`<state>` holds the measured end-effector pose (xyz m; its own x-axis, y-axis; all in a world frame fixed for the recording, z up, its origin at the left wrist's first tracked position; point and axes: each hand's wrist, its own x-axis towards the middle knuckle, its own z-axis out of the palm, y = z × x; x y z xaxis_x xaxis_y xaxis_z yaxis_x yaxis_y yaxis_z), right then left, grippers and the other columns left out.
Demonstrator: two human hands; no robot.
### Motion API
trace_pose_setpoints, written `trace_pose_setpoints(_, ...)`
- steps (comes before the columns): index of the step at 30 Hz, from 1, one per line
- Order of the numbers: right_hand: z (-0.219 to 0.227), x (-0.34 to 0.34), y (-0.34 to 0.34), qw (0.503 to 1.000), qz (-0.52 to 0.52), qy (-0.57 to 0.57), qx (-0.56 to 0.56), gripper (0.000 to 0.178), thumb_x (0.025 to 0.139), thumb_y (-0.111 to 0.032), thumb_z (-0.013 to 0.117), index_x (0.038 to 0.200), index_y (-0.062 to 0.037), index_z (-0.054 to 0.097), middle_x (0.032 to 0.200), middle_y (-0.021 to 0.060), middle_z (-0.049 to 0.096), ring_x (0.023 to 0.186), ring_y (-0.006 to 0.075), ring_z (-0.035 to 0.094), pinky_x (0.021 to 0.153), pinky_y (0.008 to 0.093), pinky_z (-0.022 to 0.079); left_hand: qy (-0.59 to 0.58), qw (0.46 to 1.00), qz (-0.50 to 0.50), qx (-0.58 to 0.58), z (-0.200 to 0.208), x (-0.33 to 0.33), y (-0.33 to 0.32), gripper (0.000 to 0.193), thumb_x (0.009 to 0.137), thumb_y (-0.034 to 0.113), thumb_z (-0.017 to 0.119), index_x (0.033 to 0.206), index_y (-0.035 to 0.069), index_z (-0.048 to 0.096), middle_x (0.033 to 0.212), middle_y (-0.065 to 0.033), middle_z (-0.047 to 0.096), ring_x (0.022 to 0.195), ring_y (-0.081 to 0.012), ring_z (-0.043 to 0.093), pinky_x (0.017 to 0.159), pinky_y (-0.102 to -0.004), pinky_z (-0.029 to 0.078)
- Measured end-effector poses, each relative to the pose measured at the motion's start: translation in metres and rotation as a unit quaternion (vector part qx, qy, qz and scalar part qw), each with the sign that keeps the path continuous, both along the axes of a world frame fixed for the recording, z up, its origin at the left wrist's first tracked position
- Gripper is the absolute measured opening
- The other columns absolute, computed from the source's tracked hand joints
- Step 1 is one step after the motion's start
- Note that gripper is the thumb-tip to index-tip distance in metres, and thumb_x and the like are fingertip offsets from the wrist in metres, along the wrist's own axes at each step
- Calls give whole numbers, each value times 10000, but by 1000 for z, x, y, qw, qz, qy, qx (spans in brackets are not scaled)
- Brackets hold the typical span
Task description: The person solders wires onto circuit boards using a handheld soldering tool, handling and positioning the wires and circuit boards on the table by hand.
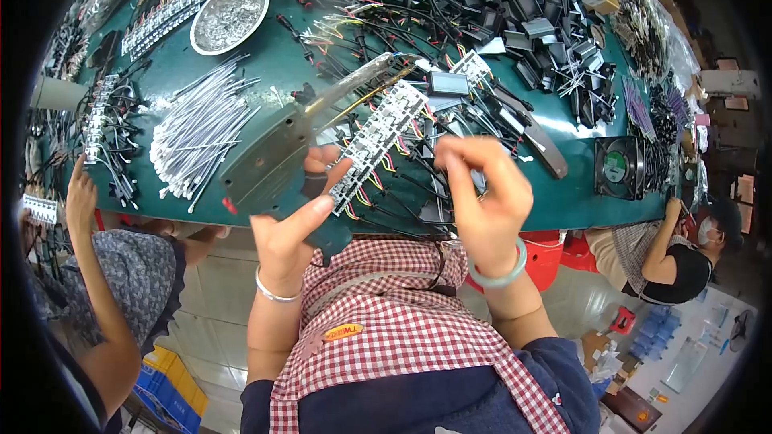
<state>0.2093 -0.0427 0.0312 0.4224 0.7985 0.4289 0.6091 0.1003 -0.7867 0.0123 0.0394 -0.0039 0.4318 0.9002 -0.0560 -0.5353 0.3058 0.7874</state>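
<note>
My left hand [291,229] is closed around a dark grey-green hot glue gun [265,159], its thumb and fingers about the handle and trigger. A red tip shows at the gun's lower left end, and a long pale stick runs from its other end. Beside my left thumb lies a strip of white circuit boards [379,145] with coloured wires along its right edge. To the right of the strip, my right hand [489,197] is raised with thumb and forefinger pinched together. Blur hides whether anything sits between those fingertips.
White cable ties [205,133] lie in a heap at the left, below a metal bowl [231,20]. Black casings [523,12] and cables pile up at the far right. A dark-handled tool [535,133] and a fan [618,167] lie right. People work at both sides.
</note>
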Motion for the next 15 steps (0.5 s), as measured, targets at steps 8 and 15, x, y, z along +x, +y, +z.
trace_pose_setpoints(8, -37, 23, 27, 997, -37, -63, -12, 193, 773, 59, 705, 954, -1, 679, 922, 115, 652, 853, 286, 623, 734, 350, 500, 3, 999, 0, -32, -22, 14, 0, 465, 746, -78, 662, 1194, -27, 550, 1167, -144, 578, 1211, -319, 550, 1082, -596, 404)
trace_pose_setpoints(15, -43, 25, 34, 995, -31, -84, -44, 167, 752, 44, 722, 898, -14, 663, 876, 94, 598, 801, 270, 594, 692, 365, 485, 16, 999, 13, -28, -26, 15, 0, 487, 752, -93, 679, 1218, -40, 547, 1155, -156, 603, 1199, -315, 560, 1053, -562, 446)
